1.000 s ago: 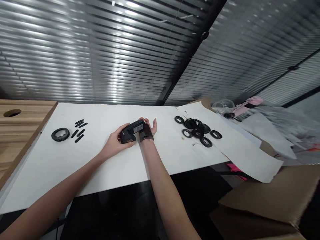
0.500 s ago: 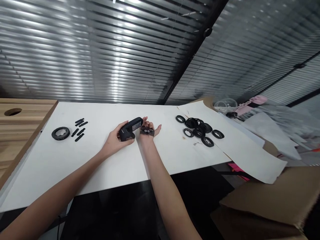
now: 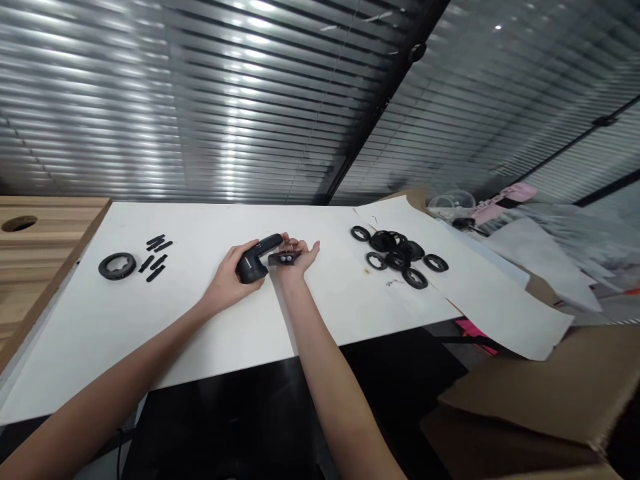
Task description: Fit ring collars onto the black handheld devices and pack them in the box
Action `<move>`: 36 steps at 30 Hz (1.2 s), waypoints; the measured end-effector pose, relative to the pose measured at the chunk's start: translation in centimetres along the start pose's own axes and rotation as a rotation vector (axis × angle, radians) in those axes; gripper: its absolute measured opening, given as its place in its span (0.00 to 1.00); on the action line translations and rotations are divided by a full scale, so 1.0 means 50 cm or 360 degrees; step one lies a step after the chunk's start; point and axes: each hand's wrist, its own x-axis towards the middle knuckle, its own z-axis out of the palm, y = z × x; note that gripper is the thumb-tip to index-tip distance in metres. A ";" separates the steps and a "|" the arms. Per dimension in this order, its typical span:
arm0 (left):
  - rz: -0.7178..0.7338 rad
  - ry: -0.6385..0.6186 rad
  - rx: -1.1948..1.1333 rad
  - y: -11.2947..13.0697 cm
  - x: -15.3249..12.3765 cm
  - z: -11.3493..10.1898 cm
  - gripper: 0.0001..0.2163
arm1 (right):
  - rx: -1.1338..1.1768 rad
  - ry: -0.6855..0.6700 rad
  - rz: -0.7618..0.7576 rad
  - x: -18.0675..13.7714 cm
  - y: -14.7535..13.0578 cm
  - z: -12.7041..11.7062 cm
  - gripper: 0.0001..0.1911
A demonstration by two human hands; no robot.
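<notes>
My left hand (image 3: 229, 279) is wrapped around a black, bent device (image 3: 251, 267) with a rounded body, small white lettering and an arm angled up to the right. Just right of it, my right hand (image 3: 300, 260), palm up, holds a small dark see-through piece (image 3: 284, 258) with two shiny round spots. The piece is close beside the device; whether they touch I cannot tell. My right thumb sticks out to the side, and the other fingers curl behind the piece. Both hands are above the white table (image 3: 215, 347).
On the left lie a thick black ring (image 3: 102, 270) and several short black strips (image 3: 156, 272). Several black rings (image 3: 435, 263) are piled at the right. Beyond them are white paper sheets (image 3: 495, 313), a cardboard box (image 3: 545, 390) and clear plastic wrapping (image 3: 575, 233). Slatted blinds (image 3: 260, 113) rise behind.
The see-through piece has shifted left, toward the device, and turned in my right hand. The device has rotated slightly, so its label no longer shows.
</notes>
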 end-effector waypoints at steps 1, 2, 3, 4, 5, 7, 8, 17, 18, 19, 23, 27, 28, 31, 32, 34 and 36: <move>0.0061 0.0001 0.0039 -0.003 -0.001 0.000 0.33 | -0.0058 0.0000 -0.0034 -0.007 -0.002 0.003 0.34; 0.0117 -0.0014 0.0067 -0.005 -0.003 0.001 0.33 | -0.0108 -0.0008 -0.0067 -0.015 -0.004 0.007 0.33; 0.0172 -0.0040 0.0085 -0.007 -0.005 0.001 0.33 | -0.0143 -0.0016 -0.0097 -0.023 -0.005 0.012 0.33; 0.0227 -0.0067 0.0098 -0.009 -0.008 0.001 0.33 | -0.0168 -0.0023 -0.0119 -0.031 -0.006 0.016 0.33; 0.0278 -0.0093 0.0110 -0.011 -0.010 0.001 0.33 | -0.0189 -0.0024 -0.0137 -0.038 -0.007 0.021 0.33; 0.0337 -0.0139 0.0131 -0.013 -0.013 0.001 0.35 | -0.0226 -0.0031 -0.0175 -0.051 -0.006 0.027 0.33; 0.0336 -0.0160 0.0138 -0.013 -0.014 0.001 0.35 | -0.0248 -0.0042 -0.0201 -0.055 -0.004 0.029 0.33; 0.0106 -0.0271 0.0305 -0.005 -0.016 -0.006 0.36 | -0.0556 -0.0513 -0.0289 -0.069 0.038 0.011 0.32; 0.0104 -0.0279 0.0314 -0.007 -0.016 -0.007 0.37 | -0.0587 -0.0564 -0.0257 -0.068 0.042 0.009 0.34; 0.0101 -0.0285 0.0320 -0.009 -0.016 -0.007 0.37 | -0.0616 -0.0601 -0.0226 -0.067 0.046 0.007 0.35; 0.0076 -0.0277 0.0306 -0.020 -0.017 -0.006 0.37 | -0.0751 -0.0603 -0.0189 -0.065 0.052 0.002 0.39; 0.0135 -0.0222 0.0295 -0.027 -0.020 -0.001 0.36 | -0.0826 -0.0584 -0.0223 -0.072 0.051 0.002 0.38; 0.0145 -0.0202 0.0290 -0.027 -0.020 0.000 0.36 | -0.0812 -0.0601 -0.0232 -0.074 0.052 0.002 0.36; 0.0130 -0.0151 0.0249 -0.027 -0.022 -0.003 0.36 | -0.0687 -0.0689 -0.0221 -0.081 0.056 0.005 0.30; 0.0119 -0.0141 0.0229 -0.026 -0.021 -0.006 0.36 | -0.0639 -0.0722 -0.0204 -0.082 0.058 0.005 0.28; 0.0106 -0.0134 0.0181 -0.023 -0.016 -0.019 0.35 | -0.0597 -0.0765 -0.0171 -0.082 0.062 0.003 0.25; 0.0095 -0.0147 0.0094 -0.020 -0.005 -0.038 0.34 | -0.0631 -0.0797 -0.0183 -0.078 0.064 0.001 0.24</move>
